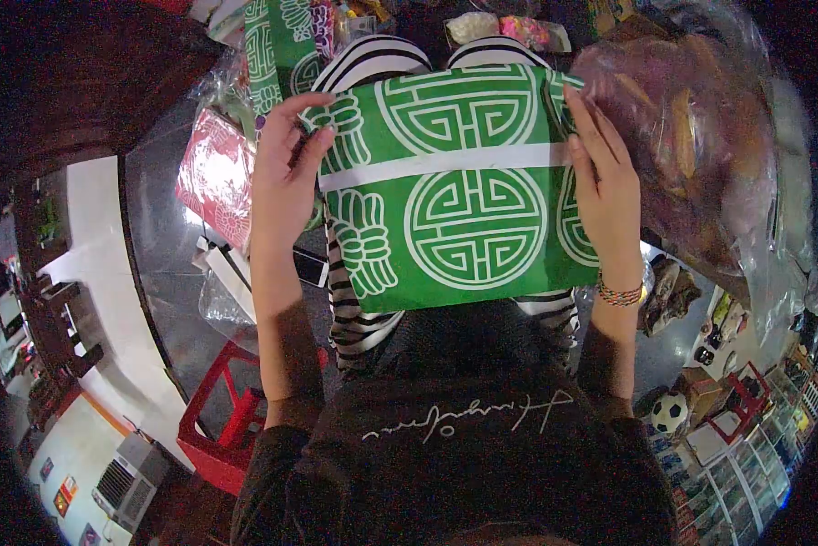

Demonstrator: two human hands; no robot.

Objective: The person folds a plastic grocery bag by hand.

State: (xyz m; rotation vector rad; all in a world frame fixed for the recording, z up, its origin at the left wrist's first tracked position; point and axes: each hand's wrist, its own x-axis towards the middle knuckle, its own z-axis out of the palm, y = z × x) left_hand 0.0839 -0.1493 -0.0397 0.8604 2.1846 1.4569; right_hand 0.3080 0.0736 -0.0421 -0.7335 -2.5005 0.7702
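A green sheet with white round maze-like motifs (478, 227) lies flat across my lap, over black-and-white striped trousers (373, 64). A plain white band (436, 164) crosses it from side to side. My left hand (289, 150) pinches its upper left edge between thumb and fingers. At the upper right edge, my right hand (602, 150) grips it, with the fingers on top near the corner. Whether the sheet is a single layer or folded cannot be told. A woven bracelet (620, 297) circles my right wrist.
To the left lie a shiny red-pink packet (213, 182), another green patterned piece (277, 50) and a phone-like object (311, 269). A large clear plastic bag (691, 136) bulges at the right. A red stool (222, 409) stands lower left; a football (669, 411) is lower right.
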